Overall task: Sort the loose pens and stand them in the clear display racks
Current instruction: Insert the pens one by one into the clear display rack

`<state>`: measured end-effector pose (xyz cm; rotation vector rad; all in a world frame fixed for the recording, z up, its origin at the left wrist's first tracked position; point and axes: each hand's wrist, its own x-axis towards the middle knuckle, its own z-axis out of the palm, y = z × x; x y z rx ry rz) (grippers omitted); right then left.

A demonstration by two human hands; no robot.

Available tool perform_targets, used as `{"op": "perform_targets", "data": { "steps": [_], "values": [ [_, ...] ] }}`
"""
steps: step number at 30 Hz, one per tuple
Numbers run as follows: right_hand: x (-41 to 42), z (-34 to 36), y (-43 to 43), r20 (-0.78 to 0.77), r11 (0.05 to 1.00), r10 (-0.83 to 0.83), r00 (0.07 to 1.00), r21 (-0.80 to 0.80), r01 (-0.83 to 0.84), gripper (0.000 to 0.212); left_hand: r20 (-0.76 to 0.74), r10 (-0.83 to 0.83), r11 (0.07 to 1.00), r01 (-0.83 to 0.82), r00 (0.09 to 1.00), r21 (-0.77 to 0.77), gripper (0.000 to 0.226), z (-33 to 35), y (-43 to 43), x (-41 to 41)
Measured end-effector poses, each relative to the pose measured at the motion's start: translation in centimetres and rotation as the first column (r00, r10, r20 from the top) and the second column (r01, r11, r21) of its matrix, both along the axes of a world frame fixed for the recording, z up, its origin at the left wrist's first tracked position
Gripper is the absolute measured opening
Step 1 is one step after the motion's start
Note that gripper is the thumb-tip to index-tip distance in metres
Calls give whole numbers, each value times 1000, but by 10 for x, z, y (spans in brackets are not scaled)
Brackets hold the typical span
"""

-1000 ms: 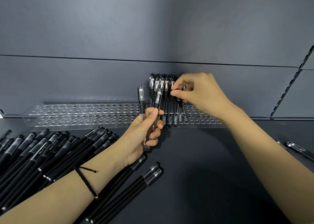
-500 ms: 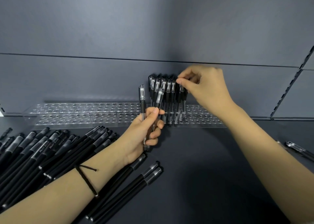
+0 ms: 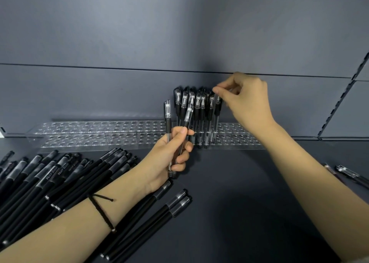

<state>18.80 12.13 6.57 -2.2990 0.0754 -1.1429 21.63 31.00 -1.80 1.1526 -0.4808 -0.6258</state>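
Judging from one small cluster of pens (image 3: 196,107) standing in the clear racks (image 3: 99,135), most holes empty, the task is barely begun: the left hand (image 3: 169,155) grips two clear pens (image 3: 167,119), the right hand (image 3: 245,103) curls over the cluster's end pen, grasp unclear, and a loose black pile (image 3: 60,175) waits

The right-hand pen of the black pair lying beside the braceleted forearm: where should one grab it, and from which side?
I'd pinch this black pen at mid-barrel, from above and its right. It lies flat on the table, its twin lies against its left side, and only the right side is open. The barrel is straight and even there.
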Motion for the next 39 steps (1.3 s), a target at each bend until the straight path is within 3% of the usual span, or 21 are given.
{"op": "perform_targets", "data": {
  "steps": [6,11,13,16,20,23,27,30,34,39],
  "values": [
    [3,-5,-8,-114,992,-98,989,-86,89,10,17,15,1000,-15,1000,28,34,0,1,0],
    [-2,-1,4,34,993,-28,999,-113,31,14,39,3,1000,-3,999,9,38,0,0,-1],
    [-7,4,11,-56,995,96,994,-36,-98,16,48,-26,999,28,999,-43,39,0,-1,-1],
    [-14,9,21,-286,944,326,901,148,-295,17,62,-91,991,97,994,-93,37,-1,-2,-2],
    [-17,10,21,-340,843,515,787,371,-391,10,64,-118,983,126,991,-132,35,-2,-1,-2],
    [-15,9,19,-285,797,558,780,447,-407,13,51,-74,994,78,996,-79,35,0,0,-2],
    [-11,16,11,38,731,477,878,538,-420,4,13,28,994,-29,1000,104,36,-2,0,1],
    [-8,22,-4,231,783,282,931,506,-363,12,7,1,991,-2,1000,136,48,-3,0,1],
    [1,16,-22,253,937,84,964,308,-162,6,-14,-46,980,48,999,192,65,-1,-2,0],
    [7,3,-31,205,988,-11,979,152,-21,14,-38,-76,993,79,996,86,43,-2,0,2]
  ]
}}
